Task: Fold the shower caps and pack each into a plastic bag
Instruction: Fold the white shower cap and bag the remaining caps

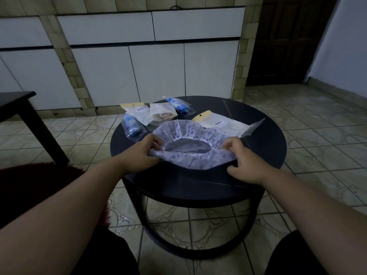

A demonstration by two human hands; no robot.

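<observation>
My left hand pinches the left edge of the shower cap, fingers curled into its gathered rim; my right hand pinches the right edge the same way, thumb and forefinger closed on the thin film, the other fingers curled below it; the cap is stretched between my two hands, a soft, crinkled, translucent plastic, pale with a scattered blue print, round and ruffled, its puckered elastic opening showing as a dark oval in the middle; its near edge sags onto the worktop just between my wrists, while the far frill stands up beyond my knuckles; the worktop is round, dark and smooth with a faint sheen, set on a curved dark frame over a glossy tiled floor; beyond my right hand, just past the cap, lies a flat plastic bag, clear and slick with a cream header card and a barcode label, its far corner lifted; beyond my left hand lies a packed bag holding a tight blue-and-white roll, glossy and wrinkled; farther out from that hand sits another flat bag with a cream header and barcode, and beside it a bag with a pinkish bundle inside; farther still, past the middle of the cap, lies a second rolled blue bundle in a clear bag.
</observation>
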